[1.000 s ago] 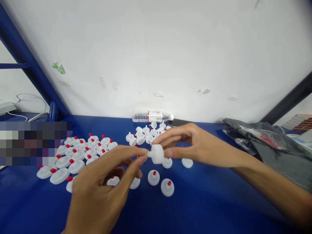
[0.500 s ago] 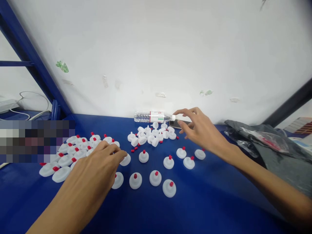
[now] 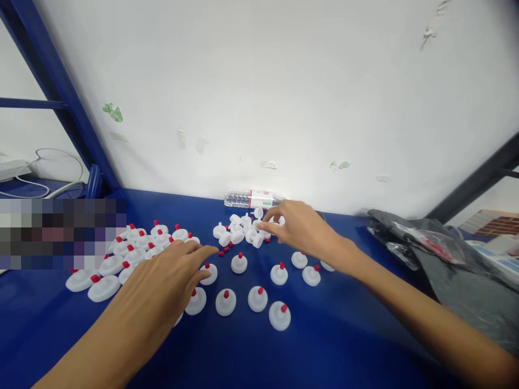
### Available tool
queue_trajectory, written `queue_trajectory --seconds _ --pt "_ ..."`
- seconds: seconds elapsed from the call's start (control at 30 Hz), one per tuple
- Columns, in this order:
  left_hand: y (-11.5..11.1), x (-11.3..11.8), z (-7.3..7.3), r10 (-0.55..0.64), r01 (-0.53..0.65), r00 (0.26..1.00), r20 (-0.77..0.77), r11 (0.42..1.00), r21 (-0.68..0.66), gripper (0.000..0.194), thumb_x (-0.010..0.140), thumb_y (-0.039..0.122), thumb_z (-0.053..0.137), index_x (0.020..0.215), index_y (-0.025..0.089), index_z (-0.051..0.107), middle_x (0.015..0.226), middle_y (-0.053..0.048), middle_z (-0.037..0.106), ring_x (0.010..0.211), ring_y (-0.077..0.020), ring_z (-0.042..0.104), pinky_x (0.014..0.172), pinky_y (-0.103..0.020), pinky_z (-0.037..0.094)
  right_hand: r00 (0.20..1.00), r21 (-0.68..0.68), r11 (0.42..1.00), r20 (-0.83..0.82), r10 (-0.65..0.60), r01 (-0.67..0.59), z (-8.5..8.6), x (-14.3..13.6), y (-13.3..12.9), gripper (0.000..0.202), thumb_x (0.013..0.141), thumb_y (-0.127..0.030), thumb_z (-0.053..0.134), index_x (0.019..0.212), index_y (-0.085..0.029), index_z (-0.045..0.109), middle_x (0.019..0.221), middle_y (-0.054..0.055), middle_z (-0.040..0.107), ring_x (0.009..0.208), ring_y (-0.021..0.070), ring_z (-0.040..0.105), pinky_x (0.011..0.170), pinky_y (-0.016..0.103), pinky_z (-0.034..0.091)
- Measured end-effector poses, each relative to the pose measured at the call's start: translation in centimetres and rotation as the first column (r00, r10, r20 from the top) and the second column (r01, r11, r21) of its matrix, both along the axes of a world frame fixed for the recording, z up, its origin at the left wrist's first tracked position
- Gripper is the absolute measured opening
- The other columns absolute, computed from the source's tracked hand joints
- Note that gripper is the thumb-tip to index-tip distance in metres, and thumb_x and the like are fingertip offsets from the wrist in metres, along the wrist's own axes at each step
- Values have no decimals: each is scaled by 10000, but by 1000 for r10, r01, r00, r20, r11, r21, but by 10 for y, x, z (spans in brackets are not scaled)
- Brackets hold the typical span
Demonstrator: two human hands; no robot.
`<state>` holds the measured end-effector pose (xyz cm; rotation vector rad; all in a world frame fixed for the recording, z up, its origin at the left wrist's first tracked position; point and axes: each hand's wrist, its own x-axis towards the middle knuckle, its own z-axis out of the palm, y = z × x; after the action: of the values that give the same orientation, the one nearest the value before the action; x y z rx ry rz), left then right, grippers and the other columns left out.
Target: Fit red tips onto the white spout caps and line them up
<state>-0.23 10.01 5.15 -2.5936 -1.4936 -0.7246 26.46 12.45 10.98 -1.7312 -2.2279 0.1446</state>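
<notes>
My left hand (image 3: 178,273) hovers with thumb and index finger apart, holding nothing. Just past its thumb stands a round white nozzle lid with a red tip (image 3: 210,275), and similar lids surround it. My right hand (image 3: 298,227) has come to a heap of white caps (image 3: 237,232) without red tips. Its thumb and index fingertips close in a pinch on a white cap (image 3: 256,223) in that heap; its other fingers are curled. Small loose red tips (image 3: 224,252) lie in front of the heap.
Many red-tipped white lids (image 3: 110,265) cluster at the left of the blue table (image 3: 324,335). A clear bottle (image 3: 239,199) lies along the wall behind the heap, and a dark phone (image 3: 321,215) is partly hidden by my right hand. Grey plastic bags (image 3: 454,275) lie at the right.
My right hand has moved left and down from beside the bottle's cap to the heap, its fingers closing. The left thumb and index finger have spread apart. The view has shifted slightly.
</notes>
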Motion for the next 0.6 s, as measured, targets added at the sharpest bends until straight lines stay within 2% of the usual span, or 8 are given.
queue_trajectory --seconds 0.1,0.17,0.27,0.37,0.47,0.6 --pt "-3 -4 4 24 -17 996 -87 997 75 301 917 232 522 1109 288 746 1306 -136 640 918 -301 731 591 -347 573 997 -54 998 79 -23 27 -8 -8 2 367 893 -563 671 946 -229 814 918 90 780 824 274 706 630 349 452" --pt "-7 -6 9 69 -65 997 -27 987 145 326 867 303 632 1183 305 713 1465 -163 482 848 -280 726 530 -340 566 989 -68 997 143 -37 47 -15 -10 3 387 857 -580 710 962 -222 814 928 102 787 852 295 713 613 348 440" --pt "-12 -9 17 127 -140 988 92 979 150 594 740 369 768 1315 350 620 1552 -175 336 709 -232 721 445 -326 543 981 -95 994 190 -28 46 -21 -11 5 346 854 -542 734 937 -215 813 871 104 785 801 283 717 585 335 426" --pt "-14 -8 25 166 -185 963 213 980 70 671 687 376 791 1323 385 577 1543 -130 370 628 -188 735 425 -288 547 981 -103 994 190 -26 47 -22 -10 6 319 847 -529 747 879 -218 810 830 102 776 774 274 713 578 326 425" --pt "-15 -6 30 161 -165 946 282 986 -8 662 681 388 777 1313 388 579 1537 -105 394 553 -149 729 445 -267 572 985 -104 994 170 -28 46 -26 -9 6 385 827 -595 737 871 -220 809 713 91 741 724 274 700 586 335 427" --pt "-16 1 35 97 -106 945 312 994 13 493 800 459 665 1285 389 608 1440 -71 499 510 -126 709 435 -259 564 984 -69 997 174 -27 39 -31 -10 4 343 878 -528 697 925 -204 801 716 98 736 768 296 708 615 349 423"
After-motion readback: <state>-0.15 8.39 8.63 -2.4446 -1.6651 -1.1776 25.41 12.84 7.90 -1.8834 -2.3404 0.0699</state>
